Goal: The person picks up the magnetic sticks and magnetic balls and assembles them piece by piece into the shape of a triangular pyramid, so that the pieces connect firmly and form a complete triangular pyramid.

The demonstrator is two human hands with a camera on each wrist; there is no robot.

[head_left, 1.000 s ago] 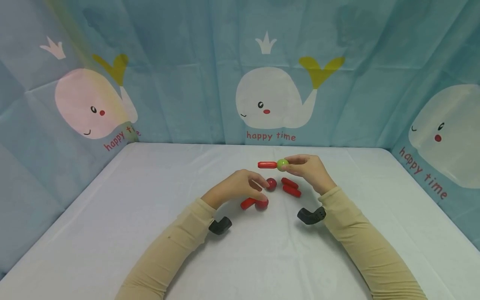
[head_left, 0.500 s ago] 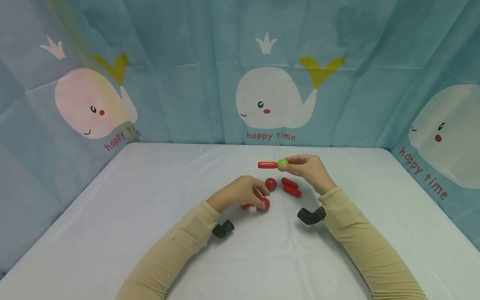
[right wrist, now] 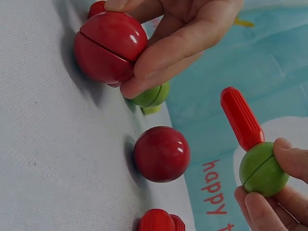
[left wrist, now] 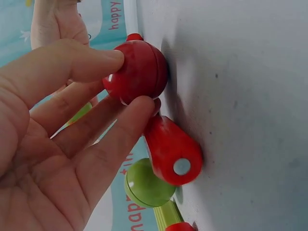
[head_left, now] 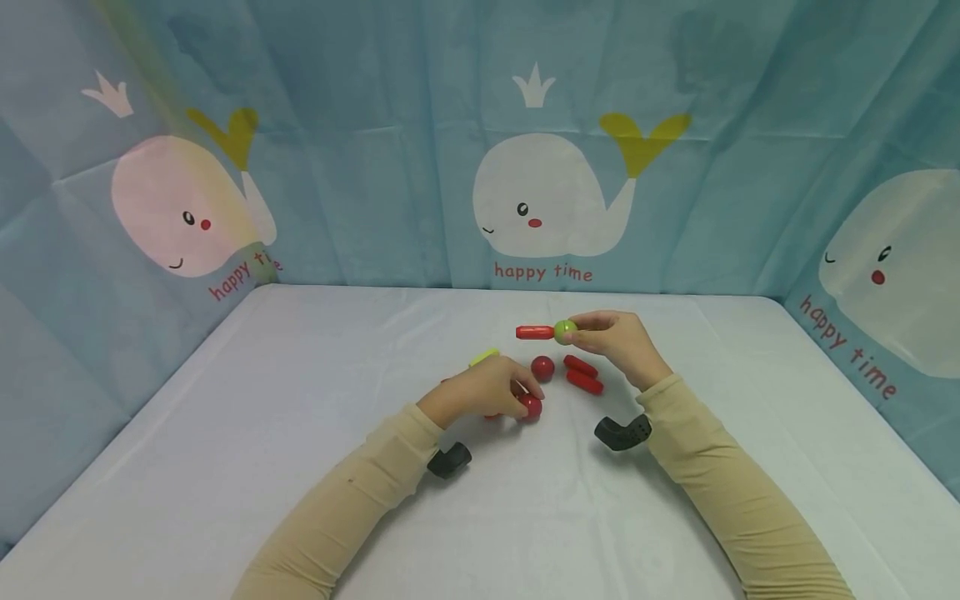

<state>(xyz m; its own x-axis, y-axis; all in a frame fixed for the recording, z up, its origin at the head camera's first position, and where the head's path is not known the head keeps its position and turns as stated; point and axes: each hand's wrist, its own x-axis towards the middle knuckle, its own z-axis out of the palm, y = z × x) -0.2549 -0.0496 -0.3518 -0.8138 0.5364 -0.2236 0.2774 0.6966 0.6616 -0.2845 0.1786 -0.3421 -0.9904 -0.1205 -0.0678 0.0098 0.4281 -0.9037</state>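
Note:
In the head view my left hand (head_left: 487, 388) pinches a red ball (head_left: 532, 407) low over the white table, thumb on one side and fingers on the other. A red stick (left wrist: 172, 151) with a silvery round end sits against or close beside that ball in the left wrist view; whether they are joined I cannot tell. Farther back, my right hand (head_left: 618, 340) holds a green ball (right wrist: 263, 169) between thumb and fingers. From this ball a red ribbed stick (right wrist: 241, 118) points left, apparently attached. Between the hands a second red ball (head_left: 542, 368) rests on the table.
Two red sticks (head_left: 583, 381) lie side by side near my right hand. Beyond my left hand are another green ball (left wrist: 149, 183) and a yellow-green stick (head_left: 484, 357), partly hidden. Black wrist mounts (head_left: 624, 432) hang under both forearms. A whale-print curtain (head_left: 420, 167) stands behind the table.
My left hand has shifted slightly right together with the red ball, and the yellow-green stick behind it has come into view. My right hand stays in nearly the same place.

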